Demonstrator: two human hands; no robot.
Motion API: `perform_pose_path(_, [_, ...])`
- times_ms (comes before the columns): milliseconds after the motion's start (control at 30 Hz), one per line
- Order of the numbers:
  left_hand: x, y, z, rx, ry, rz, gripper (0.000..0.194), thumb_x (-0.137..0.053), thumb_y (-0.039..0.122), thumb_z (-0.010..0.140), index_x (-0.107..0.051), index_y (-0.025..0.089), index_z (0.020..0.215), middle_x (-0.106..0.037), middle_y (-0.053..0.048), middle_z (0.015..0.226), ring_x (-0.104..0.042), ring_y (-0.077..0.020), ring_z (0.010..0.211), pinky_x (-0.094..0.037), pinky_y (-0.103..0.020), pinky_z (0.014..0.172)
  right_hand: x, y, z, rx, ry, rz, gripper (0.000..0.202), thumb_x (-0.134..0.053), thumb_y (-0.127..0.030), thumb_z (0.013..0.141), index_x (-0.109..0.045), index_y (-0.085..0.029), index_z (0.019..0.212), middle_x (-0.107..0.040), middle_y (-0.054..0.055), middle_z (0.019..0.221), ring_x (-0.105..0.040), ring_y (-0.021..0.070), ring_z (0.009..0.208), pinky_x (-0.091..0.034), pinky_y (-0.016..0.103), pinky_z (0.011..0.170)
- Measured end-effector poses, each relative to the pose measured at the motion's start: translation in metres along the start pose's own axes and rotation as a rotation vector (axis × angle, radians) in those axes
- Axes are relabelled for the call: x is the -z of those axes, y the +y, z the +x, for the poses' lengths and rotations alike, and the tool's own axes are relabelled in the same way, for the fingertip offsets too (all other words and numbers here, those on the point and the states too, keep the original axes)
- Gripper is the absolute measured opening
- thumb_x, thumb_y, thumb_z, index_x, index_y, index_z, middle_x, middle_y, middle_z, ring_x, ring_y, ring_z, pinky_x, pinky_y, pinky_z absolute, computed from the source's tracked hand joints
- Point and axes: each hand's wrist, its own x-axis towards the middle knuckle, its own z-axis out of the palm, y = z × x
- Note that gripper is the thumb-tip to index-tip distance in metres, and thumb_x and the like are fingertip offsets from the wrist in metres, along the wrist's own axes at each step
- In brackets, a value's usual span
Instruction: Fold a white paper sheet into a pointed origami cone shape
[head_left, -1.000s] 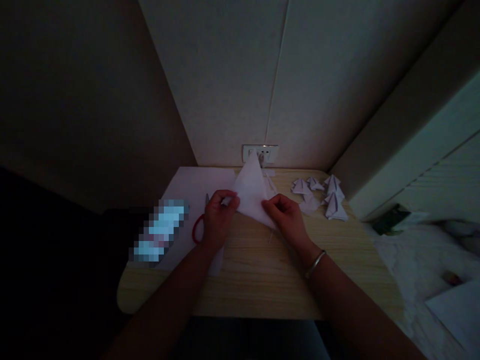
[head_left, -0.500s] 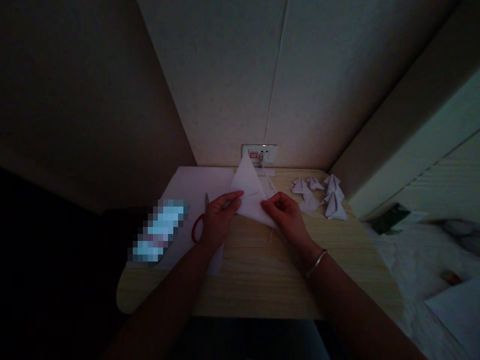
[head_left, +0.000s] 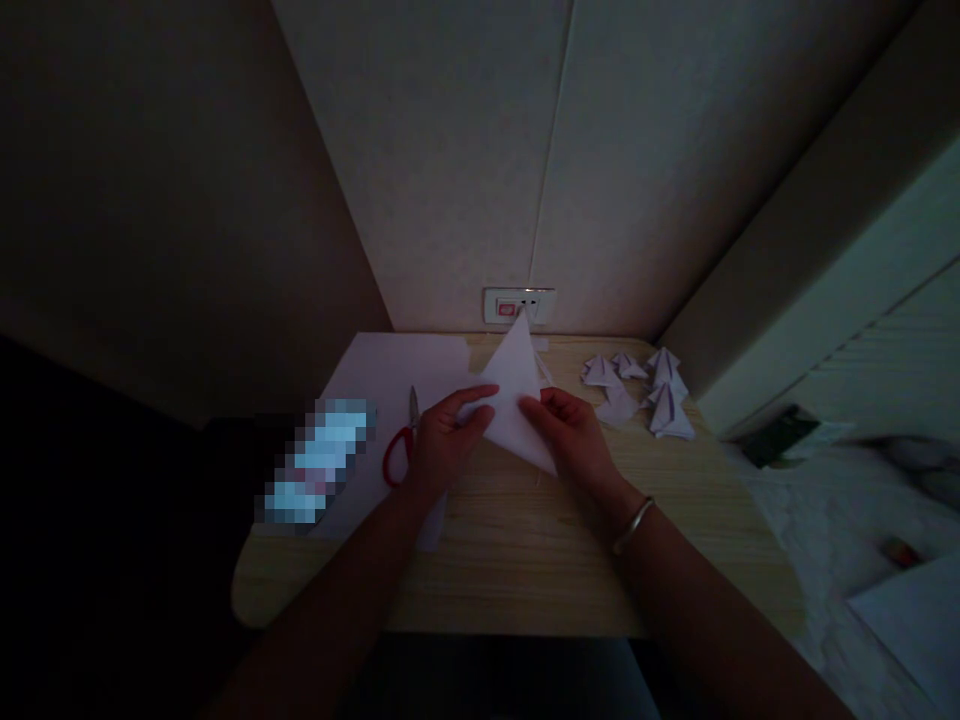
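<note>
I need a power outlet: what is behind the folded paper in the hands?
Past the tip of the folded paper shows a wall socket, partly covered. A thin white strip shows beyond the paper's right edge. Anything directly behind is hidden.

Matt ppr triangle, wood-grain tbl

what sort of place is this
Probably a bedroom or hotel room: a small wooden table stands by a wall with a socket panel, and what looks like white bedding lies to the right.
</note>
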Motion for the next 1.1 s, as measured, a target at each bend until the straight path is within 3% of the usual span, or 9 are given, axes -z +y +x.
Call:
perform_pose_path(167, [0.000,0.000,0.002,0.021,0.022,-0.222,0.051,-0.069,0.029,0.070,-0.057,0.020,0.119,-0.068,0.002,0.072,-0.063,-0.0109,0.067,-0.054,-0.025,0.068,0.002,-0.009,0.000,0.043,0.141,-0.054,0.028,-0.073,-0.044,0.066,-0.058,-0.020,0.064,-0.058,-0.004,0.058,-0.045,0.0097,0.049,-0.032,0.022,0.045])
perform_pose_path(300, [0.001,0.001,0.004,0.047,0.045,-0.285,0.048,-0.069,0.028,0.071,-0.056,0.020,0.117,-0.065,0.005,0.065,-0.063,-0.0091,0.063,-0.056,-0.025,0.067,0.004,-0.011,0.001,0.095,0.203,-0.112,0.028,-0.072,-0.044,0.066,-0.060,-0.019,0.064,-0.056,-0.004,0.057,-0.043,0.0090,0.048,-0.030,0.022,0.045])
perform_pose_path(567, [0.001,0.004,0.002,0.032,0.033,-0.324,0.045,-0.067,0.030,0.072,-0.054,0.020,0.113,-0.068,0.004,0.067,-0.065,-0.0108,0.061,-0.056,-0.026,0.064,0.009,-0.007,0.003,0.027,0.201,-0.076,0.030,-0.073,-0.046,0.063,-0.059,-0.019,0.064,-0.056,-0.004,0.057,-0.042,0.0093,0.048,-0.030,0.022,0.045])
perform_pose_path(700, [0.002,0.004,0.002,0.062,0.048,-0.327,0.040,-0.069,0.035,0.071,-0.057,0.019,0.105,-0.069,0.002,0.071,-0.067,-0.0132,0.066,-0.056,-0.028,0.064,0.009,-0.007,0.004,0.068,0.218,-0.067,0.030,-0.073,-0.046,0.064,-0.060,-0.018,0.064,-0.056,-0.003,0.058,-0.043,0.0092,0.049,-0.031,0.021,0.045])
perform_pose_path(900, [0.002,0.001,0.003,0.136,0.036,-0.269,0.030,-0.072,0.041,0.067,-0.061,0.014,0.073,-0.069,-0.001,0.068,-0.067,-0.0140,0.064,-0.056,-0.029,0.066,0.006,-0.013,0.002,0.075,0.265,-0.010,0.028,-0.076,-0.042,0.061,-0.061,-0.019,0.063,-0.058,-0.004,0.058,-0.044,0.0086,0.049,-0.032,0.022,0.046])
perform_pose_path(1100, [0.003,0.004,0.001,0.071,-0.014,-0.372,0.023,-0.071,0.037,0.069,-0.063,0.016,0.073,-0.068,0.000,0.066,-0.066,-0.0134,0.062,-0.057,-0.030,0.067,0.005,-0.017,-0.001,-0.069,0.166,0.124,0.033,-0.078,-0.043,0.057,-0.058,-0.018,0.061,-0.057,-0.005,0.053,-0.044,0.0082,0.043,-0.030,0.022,0.043])
